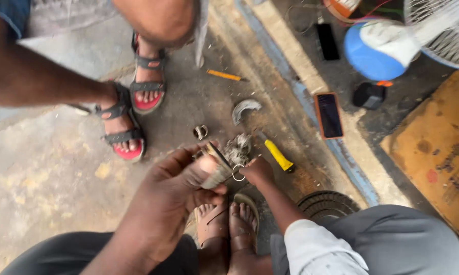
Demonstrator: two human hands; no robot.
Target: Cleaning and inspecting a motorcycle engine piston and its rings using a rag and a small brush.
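A: What is the left hand [188, 175] doing?

B: It is clenched around a grimy, pale metal cylindrical part [216, 170], held just above the person's own sandalled feet [229, 224].

A: And the right hand [257, 172]?

B: Its fingertips pinch a small round metal ring [238, 173] at the end of that part. Behind them a dirty, ribbed metal component [238, 147] rests on the stained concrete floor [61, 168].

A: How would you handle it well?

B: I'd judge the left hand should hold the part steady and not twist, while the right works the ring squarely, since a thin ring can spring away.

A: What lies around?

B: A yellow-handled screwdriver [276, 153] just beside the hands, a curved grey metal shoe [244, 109] and a small metal collar [201, 132] further off, and a dark smartphone in an orange case [329, 115]. Another person's feet in red-soled sandals [132, 117] stand near.
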